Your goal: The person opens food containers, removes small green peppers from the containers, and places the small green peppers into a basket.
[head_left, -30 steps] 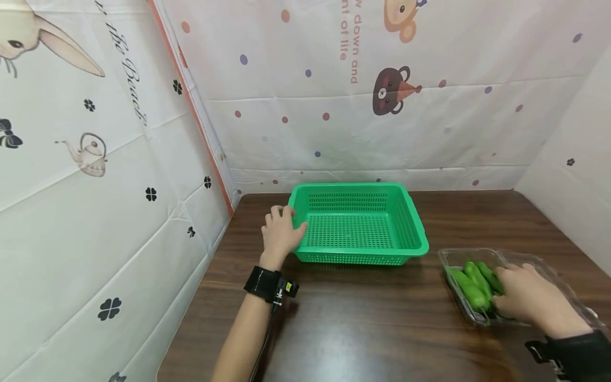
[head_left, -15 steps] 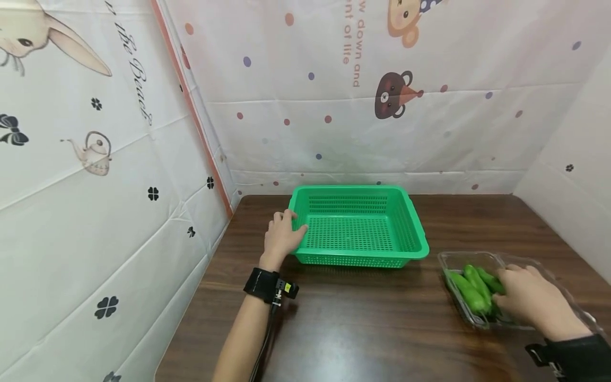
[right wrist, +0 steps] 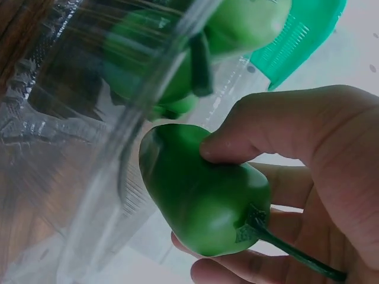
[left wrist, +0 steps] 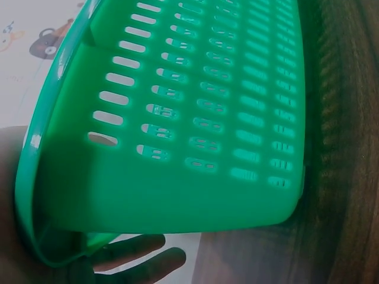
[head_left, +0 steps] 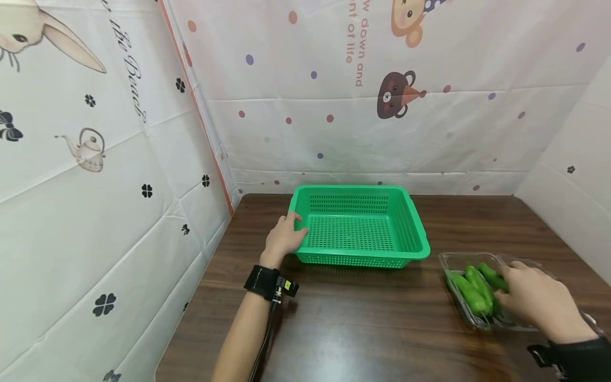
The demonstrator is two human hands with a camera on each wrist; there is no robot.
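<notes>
Our right hand (right wrist: pixel 284 177) pinches a green pepper (right wrist: pixel 201 192) at the clear tray (head_left: pixel 517 265) on the table's right; our left hand (head_left: pixel 282 239), fingers relaxed, rests against the empty green basket (head_left: pixel 358 225). We judge the pepper light, smooth, fairly firm, and best held round its body, not by the thin stem.

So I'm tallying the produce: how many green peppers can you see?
3 visible in the clear tray: two lying at its left, one gripped by the right hand. More may hide under that hand.
</notes>
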